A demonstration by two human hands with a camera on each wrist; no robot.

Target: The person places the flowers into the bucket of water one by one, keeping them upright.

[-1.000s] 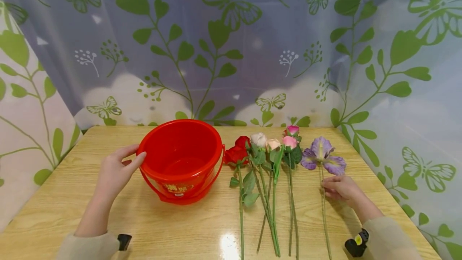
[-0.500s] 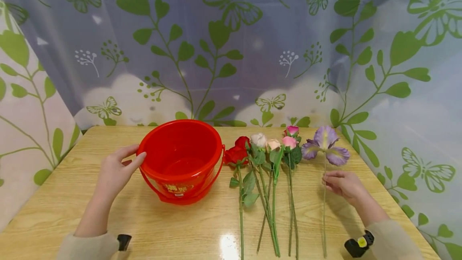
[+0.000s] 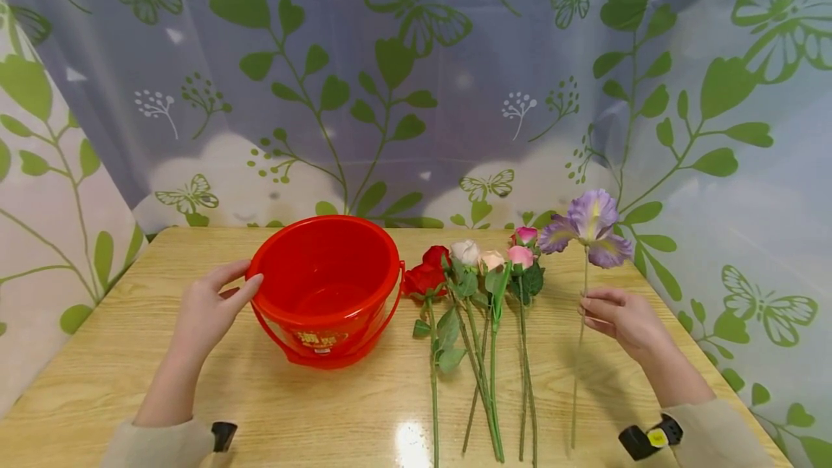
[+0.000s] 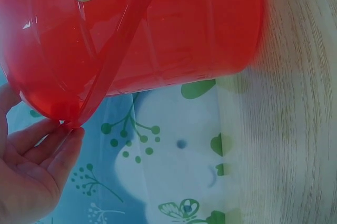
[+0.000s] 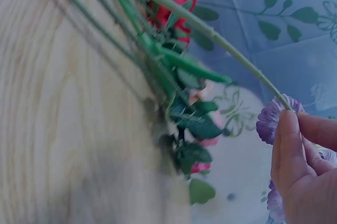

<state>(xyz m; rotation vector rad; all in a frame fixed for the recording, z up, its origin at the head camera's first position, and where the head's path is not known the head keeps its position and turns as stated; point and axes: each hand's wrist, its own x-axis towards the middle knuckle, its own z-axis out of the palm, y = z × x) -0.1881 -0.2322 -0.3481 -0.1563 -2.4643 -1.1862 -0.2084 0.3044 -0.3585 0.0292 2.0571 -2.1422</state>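
Two-handed: in closely pinched right hand (image 3: 627, 320), raising the purple flower (image 3: 593, 217) higher by its stem (image 3: 578, 367), well right of the red bucket (image 3: 364, 325), apparently singling it out; gripping the bucket's rim (image 3: 325, 319) in half-curled left hand (image 3: 208, 305).

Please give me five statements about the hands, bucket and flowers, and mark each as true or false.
1. The right hand holds the purple flower. True.
2. The left hand touches the red bucket. True.
3. The red roses lie between the red bucket and the pink roses. True.
4. The purple flower lies flat on the table. False: it is held raised over the table.
5. The pink roses are inside the red bucket. False: they lie outside it.
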